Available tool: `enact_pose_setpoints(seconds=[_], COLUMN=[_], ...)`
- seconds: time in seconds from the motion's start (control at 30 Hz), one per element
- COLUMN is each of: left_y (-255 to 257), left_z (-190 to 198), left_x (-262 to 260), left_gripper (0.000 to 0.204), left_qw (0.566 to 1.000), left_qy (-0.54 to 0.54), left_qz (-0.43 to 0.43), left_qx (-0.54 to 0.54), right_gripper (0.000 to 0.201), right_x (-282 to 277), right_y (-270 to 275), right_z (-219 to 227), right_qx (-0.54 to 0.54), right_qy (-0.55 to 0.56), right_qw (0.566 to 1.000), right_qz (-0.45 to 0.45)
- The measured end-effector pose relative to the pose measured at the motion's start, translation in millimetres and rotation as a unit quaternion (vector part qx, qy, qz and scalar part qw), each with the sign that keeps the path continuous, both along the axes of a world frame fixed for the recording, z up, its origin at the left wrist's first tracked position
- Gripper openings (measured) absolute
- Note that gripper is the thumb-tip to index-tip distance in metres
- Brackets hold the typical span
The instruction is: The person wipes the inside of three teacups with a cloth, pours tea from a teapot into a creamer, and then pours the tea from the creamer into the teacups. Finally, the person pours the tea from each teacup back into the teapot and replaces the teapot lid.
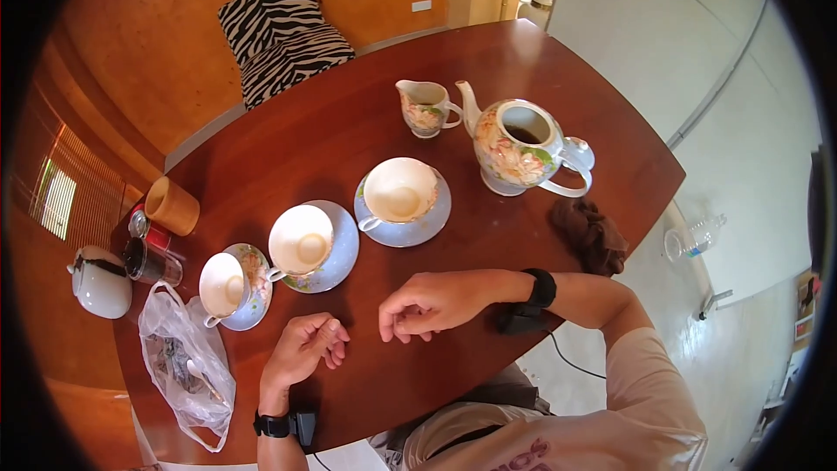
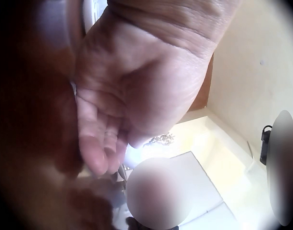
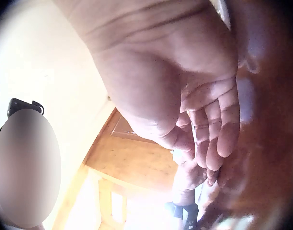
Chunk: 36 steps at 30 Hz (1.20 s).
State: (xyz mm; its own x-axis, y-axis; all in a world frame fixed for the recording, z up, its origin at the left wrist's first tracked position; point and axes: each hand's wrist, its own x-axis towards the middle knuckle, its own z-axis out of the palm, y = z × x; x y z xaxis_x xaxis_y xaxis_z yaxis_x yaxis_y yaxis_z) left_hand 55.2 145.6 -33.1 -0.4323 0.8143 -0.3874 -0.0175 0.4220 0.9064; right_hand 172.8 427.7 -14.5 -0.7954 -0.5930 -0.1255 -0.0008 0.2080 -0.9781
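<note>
My left hand (image 1: 302,349) hovers by the table's near edge with loosely bent fingers and nothing in them. Facing it, my right hand (image 1: 423,305) hangs relaxed, also holding nothing; its palm (image 3: 185,72) shows bare in the right wrist view. Just beyond the hands, three floral teacups stand in a slanting row on blue saucers: a left cup (image 1: 223,286), a middle cup (image 1: 302,238) and a right cup (image 1: 401,192). Behind them are a floral creamer (image 1: 424,111) and a lidless floral teapot (image 1: 516,153) with dark liquid inside.
A clear plastic bag (image 1: 185,366) with small items lies at the table's left. Near it stand a wooden cup (image 1: 173,207), a red can (image 1: 150,228), a dark-filled glass (image 1: 150,263) and a white lidded pot (image 1: 100,283). A brown cloth (image 1: 589,235) lies at the right edge.
</note>
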Motion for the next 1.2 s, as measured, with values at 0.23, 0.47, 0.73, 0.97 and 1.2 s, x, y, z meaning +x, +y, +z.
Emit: enact_pose_setpoints(seconds=[0.23,0.47,0.73,0.97,1.2], left_y=[1.8,1.7,1.4,2.1,0.7], left_z=[-1.3,-5.2,-10.1,-7.3,-6.1], left_x=[2.3,3.0,1.6,1.4,1.3], left_gripper=[0.039,0.036,0.038,0.040,0.038], left_qw=[1.000,0.999,0.998,0.997,0.998], left_qy=[0.014,0.038,0.049,0.067,0.044], left_qz=[-0.002,0.013,0.024,0.023,0.039], left_qx=[0.008,0.025,0.034,0.042,0.036], right_gripper=[0.023,0.024,0.020,0.021,0.028], right_x=[6.0,72.7,202.0,163.3,110.6], right_y=[-11.4,-22.5,11.0,212.2,299.0], right_z=[2.0,22.9,11.2,33.2,-9.4], right_qx=[0.015,-0.002,-0.010,0.338,0.477], right_qy=[0.036,0.016,0.084,0.229,0.249], right_qw=[0.999,0.998,0.977,0.669,0.689], right_qz=[0.024,0.058,-0.198,-0.621,-0.486])
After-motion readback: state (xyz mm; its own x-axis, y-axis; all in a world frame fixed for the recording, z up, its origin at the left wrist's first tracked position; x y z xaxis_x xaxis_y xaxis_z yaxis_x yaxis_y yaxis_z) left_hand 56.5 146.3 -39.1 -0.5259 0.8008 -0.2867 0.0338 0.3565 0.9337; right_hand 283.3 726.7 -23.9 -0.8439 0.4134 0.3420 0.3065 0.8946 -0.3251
